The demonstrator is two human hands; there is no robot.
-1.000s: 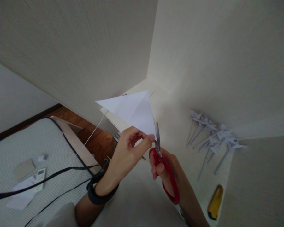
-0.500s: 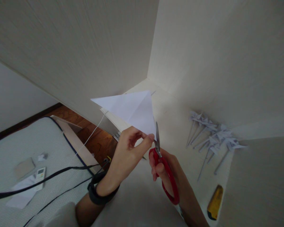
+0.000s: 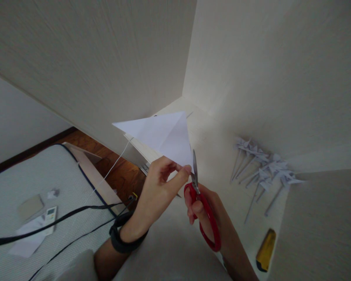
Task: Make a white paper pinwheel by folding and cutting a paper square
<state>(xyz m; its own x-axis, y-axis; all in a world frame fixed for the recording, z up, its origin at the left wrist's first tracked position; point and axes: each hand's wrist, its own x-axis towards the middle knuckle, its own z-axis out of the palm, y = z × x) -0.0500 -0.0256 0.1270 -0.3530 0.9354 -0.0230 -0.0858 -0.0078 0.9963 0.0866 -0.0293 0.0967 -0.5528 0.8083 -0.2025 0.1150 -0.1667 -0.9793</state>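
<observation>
Your left hand [image 3: 159, 183] pinches the folded white paper triangle [image 3: 163, 136]; right hand [image 3: 206, 212] grips red-handled scissors [image 3: 203, 207], blades shut beside paper's corner. Hold paper taut, cut straight.

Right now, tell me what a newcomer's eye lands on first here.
At centre, the left hand pinches a folded white paper triangle by its lower corner, beside red-handled scissors gripped in the right hand. To the right, white paper pinwheels lie on the pale desk.
</observation>
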